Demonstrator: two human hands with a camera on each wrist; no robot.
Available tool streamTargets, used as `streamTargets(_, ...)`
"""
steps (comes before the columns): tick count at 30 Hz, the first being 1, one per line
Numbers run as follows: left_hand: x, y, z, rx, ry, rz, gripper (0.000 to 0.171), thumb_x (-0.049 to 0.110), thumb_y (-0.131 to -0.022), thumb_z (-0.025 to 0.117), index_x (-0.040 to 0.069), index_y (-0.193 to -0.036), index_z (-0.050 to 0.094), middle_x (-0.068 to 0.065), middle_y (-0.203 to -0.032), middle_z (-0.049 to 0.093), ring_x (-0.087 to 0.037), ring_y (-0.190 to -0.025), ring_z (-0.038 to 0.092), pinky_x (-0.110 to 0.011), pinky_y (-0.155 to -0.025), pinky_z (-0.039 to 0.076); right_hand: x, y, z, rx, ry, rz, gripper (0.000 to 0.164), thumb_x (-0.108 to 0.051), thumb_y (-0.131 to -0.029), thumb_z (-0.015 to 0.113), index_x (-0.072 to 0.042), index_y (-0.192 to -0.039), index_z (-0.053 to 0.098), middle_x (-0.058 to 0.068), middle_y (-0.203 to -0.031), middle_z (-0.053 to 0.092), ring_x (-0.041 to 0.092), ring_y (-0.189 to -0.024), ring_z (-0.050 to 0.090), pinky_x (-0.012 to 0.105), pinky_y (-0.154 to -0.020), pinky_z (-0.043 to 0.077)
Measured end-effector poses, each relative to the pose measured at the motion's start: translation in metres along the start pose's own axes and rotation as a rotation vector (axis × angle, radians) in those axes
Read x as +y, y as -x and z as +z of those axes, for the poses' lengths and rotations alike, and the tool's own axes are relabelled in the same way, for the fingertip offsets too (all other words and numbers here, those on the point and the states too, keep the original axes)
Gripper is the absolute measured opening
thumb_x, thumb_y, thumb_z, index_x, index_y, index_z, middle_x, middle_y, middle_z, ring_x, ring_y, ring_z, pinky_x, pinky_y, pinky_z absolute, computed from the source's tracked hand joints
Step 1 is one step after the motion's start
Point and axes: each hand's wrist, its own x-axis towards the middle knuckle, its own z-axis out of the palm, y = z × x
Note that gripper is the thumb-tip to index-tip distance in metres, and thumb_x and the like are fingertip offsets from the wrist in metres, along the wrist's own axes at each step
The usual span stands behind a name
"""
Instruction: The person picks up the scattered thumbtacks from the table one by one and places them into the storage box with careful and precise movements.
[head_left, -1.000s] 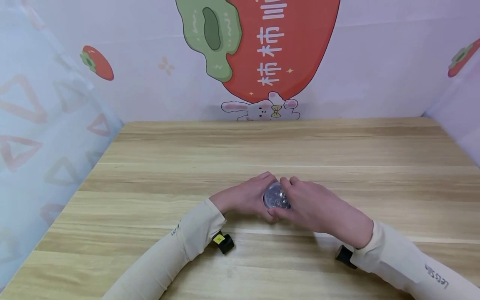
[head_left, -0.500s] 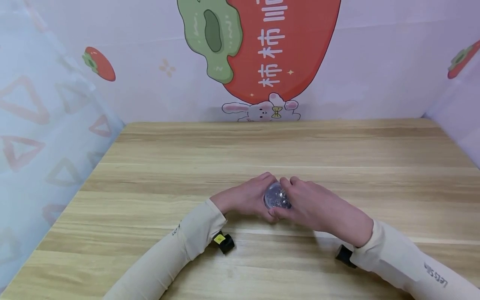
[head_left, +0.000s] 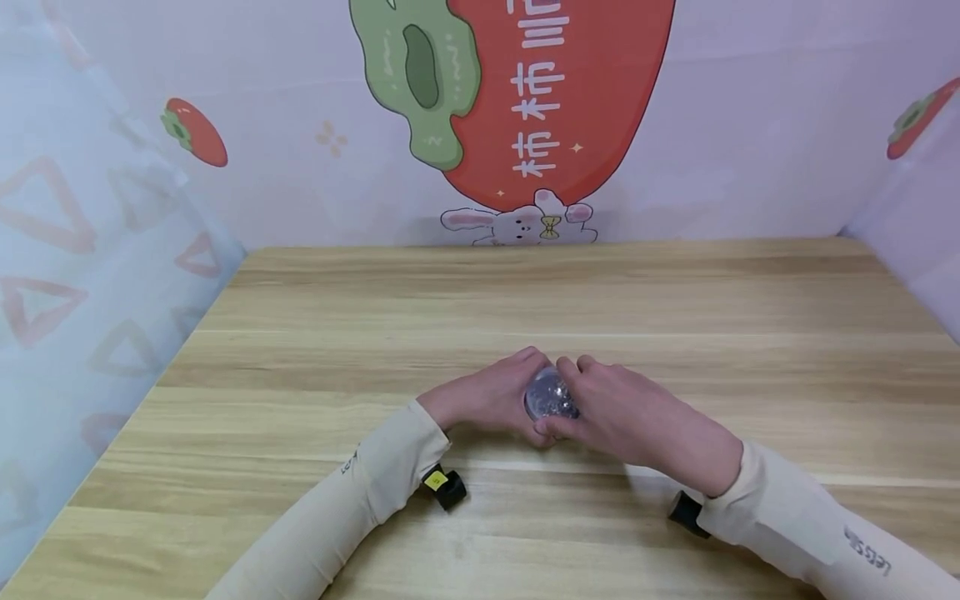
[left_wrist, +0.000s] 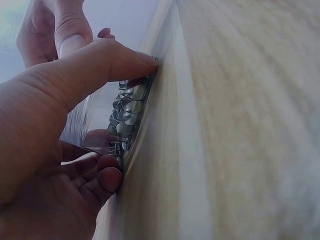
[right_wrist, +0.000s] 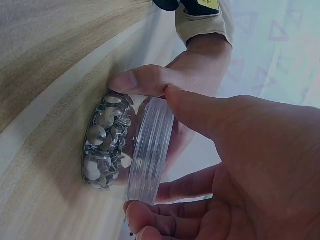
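Observation:
A small clear plastic jar (head_left: 550, 394) stands on the wooden table between my two hands. Silver thumbtacks (right_wrist: 104, 142) fill its lower part, seen through the wall. My left hand (head_left: 491, 396) grips the jar low around its body, thumb on one side and fingers on the other, close to the tabletop. From the right, my right hand (head_left: 637, 417) holds the ridged clear lid (right_wrist: 151, 150) on top, with the thumb and fingers pinching its rim. The lid sits on the jar. In the head view, my right fingers cover part of the jar.
The wood-grain table (head_left: 360, 308) reaches back to a pale cloth wall (head_left: 285, 192) with printed persimmons and a rabbit. A patterned cloth stands on the left side. Black wrist cameras (head_left: 450, 490) hang under both sleeves, near the tabletop.

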Motion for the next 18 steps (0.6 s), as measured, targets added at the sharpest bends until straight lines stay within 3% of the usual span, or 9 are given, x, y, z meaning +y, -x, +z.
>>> streamTargets(13, 0.0, 0.001, 0.001, -0.018, 0.03, -0.012, 0.071, 0.031, -0.066, 0.084, 0.008, -0.122, 0.046, -0.005, -0.118, 0.05, -0.014, -0.1, 0.053, -0.03, -0.091, 0.051, 0.002, 0.001, 0.001, 0.007, 0.027, -0.02, 0.066, -0.05, -0.086, 0.066, 0.004, -0.122, 0.053, 0.017, -0.094, 0.062, 0.021, -0.067, 0.057, 0.04, -0.064, 0.058)
streamTargets(16, -0.001, 0.005, -0.002, -0.043, 0.034, -0.006, 0.082, 0.039, -0.065, 0.086, 0.009, -0.129, 0.044, -0.004, -0.121, 0.048, -0.013, -0.103, 0.052, -0.031, -0.092, 0.051, 0.006, 0.001, 0.0, -0.011, 0.002, -0.016, 0.067, -0.054, -0.086, 0.063, 0.001, -0.122, 0.055, 0.015, -0.097, 0.064, 0.022, -0.073, 0.059, 0.043, -0.067, 0.058)
streamTargets(18, -0.004, 0.01, -0.01, -0.075, 0.051, -0.028, 0.095, 0.044, -0.064, 0.087, 0.009, -0.139, 0.039, -0.004, -0.125, 0.048, -0.013, -0.101, 0.052, -0.032, -0.089, 0.051, 0.013, 0.0, -0.004, -0.012, -0.041, -0.008, 0.067, -0.055, -0.088, 0.06, 0.0, -0.127, 0.054, 0.02, -0.107, 0.065, 0.028, -0.086, 0.063, 0.049, -0.077, 0.058)
